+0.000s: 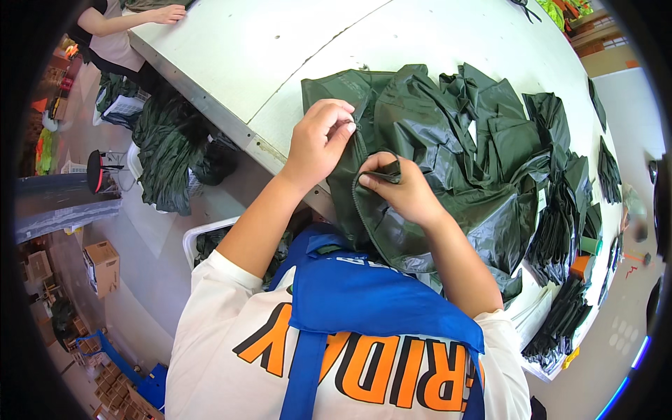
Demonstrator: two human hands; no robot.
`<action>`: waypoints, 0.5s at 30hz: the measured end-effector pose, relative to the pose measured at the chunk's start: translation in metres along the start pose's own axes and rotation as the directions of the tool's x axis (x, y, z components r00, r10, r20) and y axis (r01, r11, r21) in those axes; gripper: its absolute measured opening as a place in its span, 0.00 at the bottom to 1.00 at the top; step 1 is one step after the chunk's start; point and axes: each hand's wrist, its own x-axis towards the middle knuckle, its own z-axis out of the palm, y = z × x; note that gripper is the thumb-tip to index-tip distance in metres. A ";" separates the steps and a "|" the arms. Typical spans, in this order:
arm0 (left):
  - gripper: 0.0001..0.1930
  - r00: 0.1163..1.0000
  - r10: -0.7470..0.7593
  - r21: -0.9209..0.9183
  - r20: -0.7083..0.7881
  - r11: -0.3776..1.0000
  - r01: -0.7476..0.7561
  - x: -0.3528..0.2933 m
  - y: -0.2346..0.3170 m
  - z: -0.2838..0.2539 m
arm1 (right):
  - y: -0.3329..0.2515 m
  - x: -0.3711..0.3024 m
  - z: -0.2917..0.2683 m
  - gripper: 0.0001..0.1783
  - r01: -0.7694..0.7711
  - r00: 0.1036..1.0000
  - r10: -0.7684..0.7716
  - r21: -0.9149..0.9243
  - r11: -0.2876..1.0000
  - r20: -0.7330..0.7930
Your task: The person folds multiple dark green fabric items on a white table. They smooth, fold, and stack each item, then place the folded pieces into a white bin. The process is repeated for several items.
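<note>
A dark green, shiny waterproof garment [420,133] lies bunched on the white table [280,63], its near part hanging over the edge in front of me. My left hand [318,143] is closed in a pinch on the garment's edge. A little lower and to the right, my right hand [406,187] grips another edge of it, fingers curled over the fabric. From there a zipper [365,222] curves down toward my blue apron [371,294]. Whether a slider sits between the left fingertips is too small to tell.
Stacks of folded dark green pieces [556,231] line the table's right side. Below its left edge stand bins heaped with dark green fabric [168,150]. Another person's hand [168,14] rests on the far left corner. A cardboard box [102,268] sits on the floor.
</note>
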 end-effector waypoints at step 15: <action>0.07 0.939 0.281 0.105 0.199 0.946 -0.305 0.010 0.029 -0.003 | -0.002 -0.015 -0.028 0.06 0.276 0.960 -0.277 -0.026 0.961 -0.037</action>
